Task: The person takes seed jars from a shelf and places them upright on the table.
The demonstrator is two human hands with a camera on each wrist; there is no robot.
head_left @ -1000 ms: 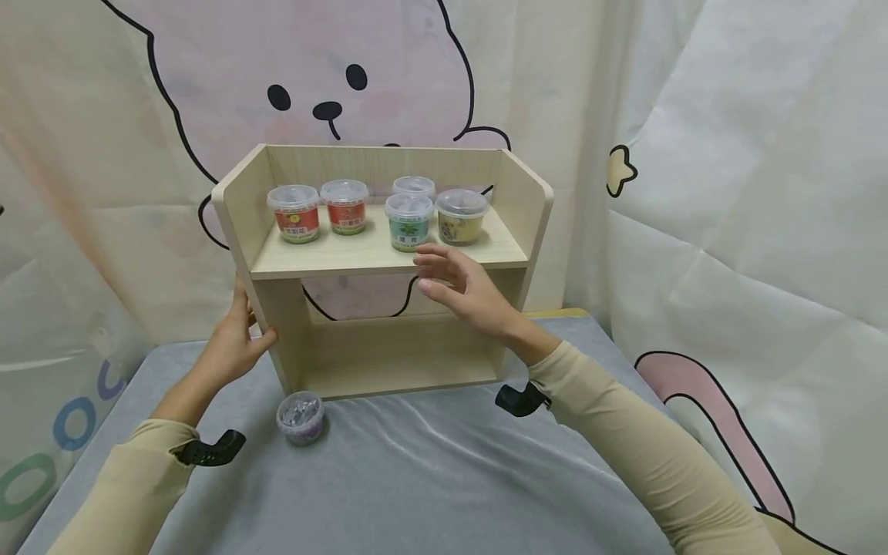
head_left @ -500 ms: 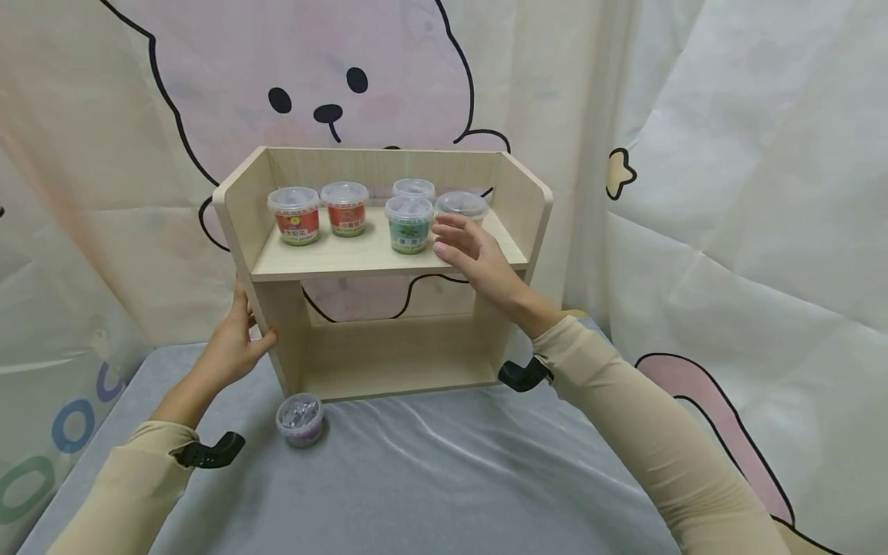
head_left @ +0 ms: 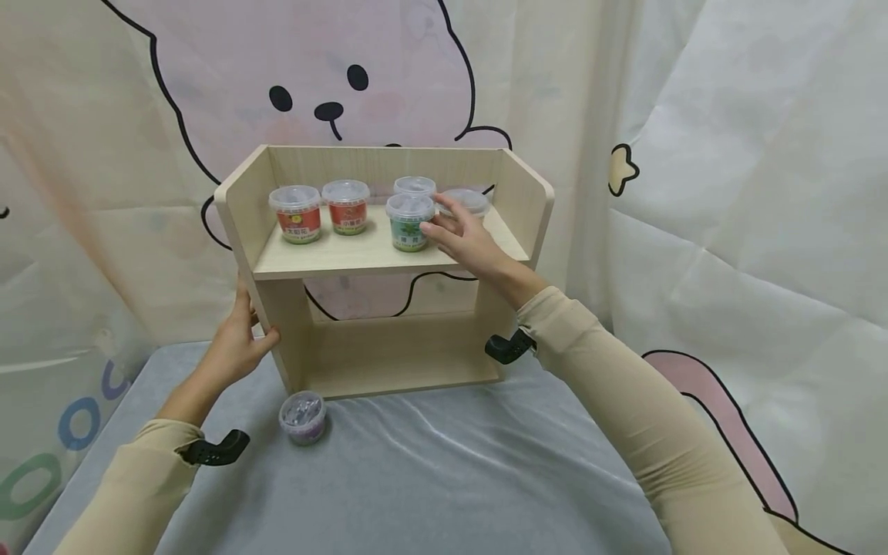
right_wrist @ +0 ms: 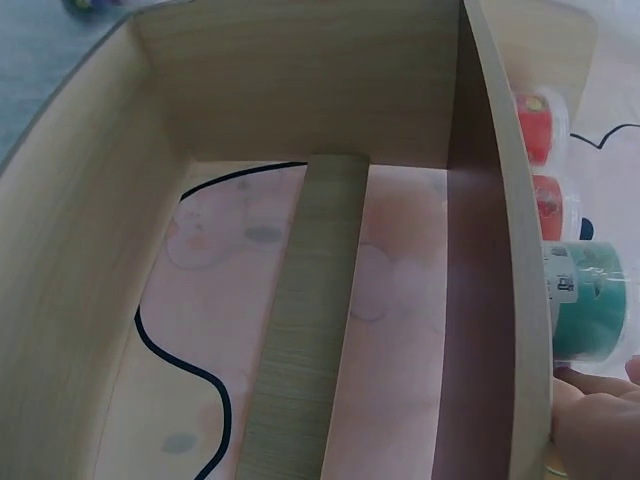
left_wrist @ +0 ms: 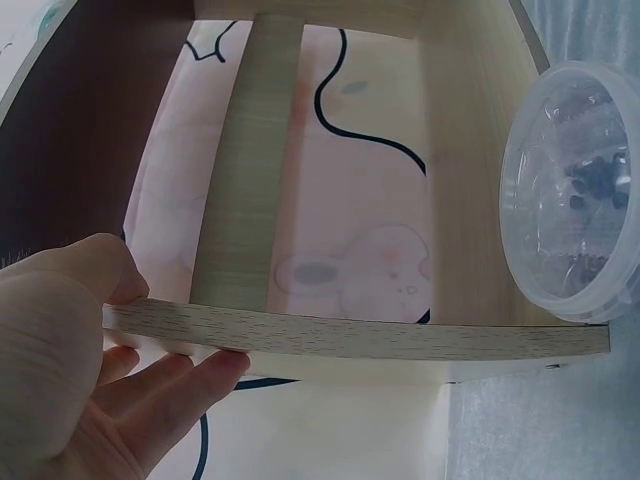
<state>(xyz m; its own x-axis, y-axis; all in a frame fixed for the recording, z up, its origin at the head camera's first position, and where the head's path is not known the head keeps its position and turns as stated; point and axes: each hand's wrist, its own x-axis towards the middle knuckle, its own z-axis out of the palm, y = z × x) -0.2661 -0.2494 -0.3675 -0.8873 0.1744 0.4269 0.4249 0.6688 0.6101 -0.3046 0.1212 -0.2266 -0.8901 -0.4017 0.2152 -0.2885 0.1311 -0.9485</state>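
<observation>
My left hand (head_left: 236,343) grips the left side panel of a small wooden shelf (head_left: 391,266); the left wrist view shows the thumb inside and the fingers outside the panel. On the upper board, my right hand (head_left: 472,245) is at the right side of a green-labelled clear-lidded cup (head_left: 408,223), thumb and forefinger spread right at its wall. Behind that hand stands another lidded cup (head_left: 473,202), its body mostly hidden. A further clear-lidded cup (head_left: 415,185) sits behind the green one. In the right wrist view, fingertips lie just below the green cup.
Two red-labelled cups (head_left: 298,216) stand at the upper board's left. A lidded purple cup (head_left: 303,418) rests on the grey cloth (head_left: 430,478) before the shelf's lower left corner. Printed curtains (head_left: 728,193) hang behind and beside the table.
My right hand has moved up from the board's front edge, first toward the right-hand cup, then left to the green cup's side. My left hand has stayed on the panel.
</observation>
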